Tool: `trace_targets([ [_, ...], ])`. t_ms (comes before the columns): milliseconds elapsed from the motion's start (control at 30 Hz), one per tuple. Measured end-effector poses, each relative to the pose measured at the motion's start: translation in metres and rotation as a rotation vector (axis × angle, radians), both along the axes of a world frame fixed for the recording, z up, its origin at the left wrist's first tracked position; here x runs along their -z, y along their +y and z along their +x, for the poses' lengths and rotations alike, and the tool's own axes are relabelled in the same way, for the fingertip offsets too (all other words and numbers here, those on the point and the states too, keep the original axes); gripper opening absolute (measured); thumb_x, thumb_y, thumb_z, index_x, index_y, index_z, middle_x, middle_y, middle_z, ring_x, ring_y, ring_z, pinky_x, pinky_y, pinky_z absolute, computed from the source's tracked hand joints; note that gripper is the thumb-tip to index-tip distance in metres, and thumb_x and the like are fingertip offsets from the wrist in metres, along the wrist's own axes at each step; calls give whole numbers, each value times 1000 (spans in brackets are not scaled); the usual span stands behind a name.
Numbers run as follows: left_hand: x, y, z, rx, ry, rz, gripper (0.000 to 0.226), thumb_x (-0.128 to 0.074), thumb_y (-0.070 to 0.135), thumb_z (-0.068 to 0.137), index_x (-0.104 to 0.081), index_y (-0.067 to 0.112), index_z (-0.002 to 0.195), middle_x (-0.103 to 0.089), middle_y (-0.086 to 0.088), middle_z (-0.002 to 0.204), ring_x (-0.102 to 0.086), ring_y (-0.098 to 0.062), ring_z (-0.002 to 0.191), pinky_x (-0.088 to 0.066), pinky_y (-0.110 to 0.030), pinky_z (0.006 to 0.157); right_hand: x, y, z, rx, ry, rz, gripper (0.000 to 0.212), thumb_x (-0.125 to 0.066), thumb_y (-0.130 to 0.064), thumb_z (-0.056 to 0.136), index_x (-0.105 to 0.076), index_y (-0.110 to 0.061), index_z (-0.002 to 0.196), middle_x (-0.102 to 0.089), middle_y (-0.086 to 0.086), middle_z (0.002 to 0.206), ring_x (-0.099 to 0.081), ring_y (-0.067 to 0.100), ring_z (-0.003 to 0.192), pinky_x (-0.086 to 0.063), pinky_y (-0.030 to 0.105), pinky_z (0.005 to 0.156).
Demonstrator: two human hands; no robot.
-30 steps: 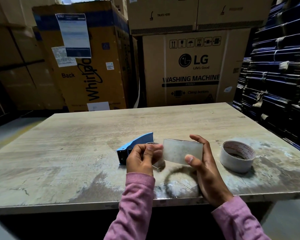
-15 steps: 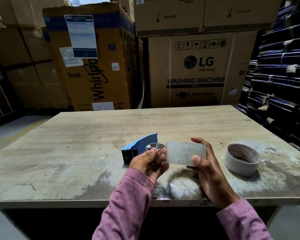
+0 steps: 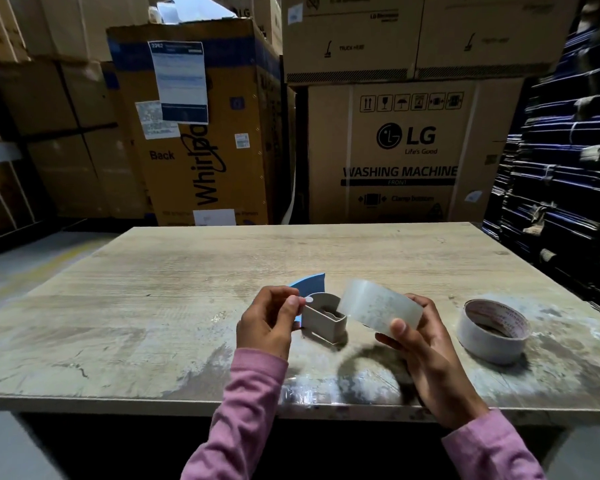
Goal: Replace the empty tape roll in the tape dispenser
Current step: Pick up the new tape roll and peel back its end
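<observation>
My left hand (image 3: 269, 322) pinches the rim of a squashed beige cardboard tape core (image 3: 323, 317), held just above the table. A wide translucent strip of clear tape (image 3: 378, 308) curves away from the core to the right, and my right hand (image 3: 420, 344) grips it between thumb and fingers. The blue tape dispenser (image 3: 309, 284) lies on the table behind my left hand, mostly hidden by it. A fuller roll of tape (image 3: 492, 329) with a printed inner core lies flat on the table, to the right of my right hand.
The worn wooden table (image 3: 153, 306) has its near edge just below my wrists. Large cardboard appliance boxes (image 3: 399, 150) stand behind the table. Dark stacked bundles (image 3: 568, 168) line the right side.
The core in my left hand has turned so that its hollow shows. The tape strip, flat before, now bows in a curve. Both hands stay at the table's middle.
</observation>
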State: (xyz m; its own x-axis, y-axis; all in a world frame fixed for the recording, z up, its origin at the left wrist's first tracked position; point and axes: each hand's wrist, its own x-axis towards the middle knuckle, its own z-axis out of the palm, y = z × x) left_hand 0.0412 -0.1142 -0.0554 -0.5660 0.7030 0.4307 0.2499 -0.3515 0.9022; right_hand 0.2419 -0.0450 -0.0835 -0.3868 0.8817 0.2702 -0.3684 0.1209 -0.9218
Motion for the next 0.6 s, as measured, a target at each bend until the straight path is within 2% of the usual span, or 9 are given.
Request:
trace_targets([
  [100,6,2,-20,-287,555,-37,17,-54,32,81,-67,20,82,-66,3,88,-58,-18,81,-45,-22,69,0,0,-1,52,-16,22,88,-89,-61,52,-51,-18,118,-67,1,97,-65,13,90,-55,29,74],
  [167,11,9,-33,-319,738,-119,15,-62,29,77,-69,20,86,-63,-4,103,-54,-26,91,-36,-23,78,0,0,-2,84,-13,32,83,-87,-61,54,-52,-18,115,-67,-1,95,-64,9,85,-54,24,68],
  [267,16,19,-49,-235,795,-331,26,-72,24,76,-68,21,101,-51,-10,127,-48,-33,109,-39,-32,91,2,1,-2,117,-9,24,86,-89,-64,51,-53,-17,113,-67,6,98,-66,13,85,-55,24,67],
  [333,15,24,-57,-163,790,-412,33,-70,27,78,-64,23,110,-47,-7,133,-48,-30,114,-39,-34,96,2,0,-4,143,-45,49,84,-89,-64,50,-53,-17,110,-67,7,96,-64,11,81,-53,22,65],
  [400,14,26,-61,-90,791,-426,34,-67,27,81,-61,21,114,-52,-5,126,-54,-26,110,-43,-30,92,0,-2,-7,166,-90,79,79,-90,-56,53,-52,-14,107,-67,7,93,-65,7,76,-51,16,60],
  [467,15,26,-60,-81,803,-410,31,-66,25,82,-62,19,112,-59,-4,116,-59,-25,101,-46,-27,86,-1,-2,-11,192,-129,122,67,-91,-47,59,-51,-15,103,-67,7,96,-68,7,77,-52,17,62],
  [533,19,25,-59,-119,792,-375,26,-66,20,82,-65,19,108,-61,-5,108,-61,-25,93,-46,-25,78,0,-2,-16,256,-211,186,59,-90,-51,60,-51,-26,95,-68,1,97,-72,15,87,-57,28,71],
  [600,24,23,-57,-166,777,-339,23,-68,16,80,-68,21,102,-61,-5,100,-61,-25,87,-45,-24,72,0,-1,-21,353,-360,285,59,-87,-59,58,-50,-31,94,-65,-2,101,-69,22,96,-55,42,81],
])
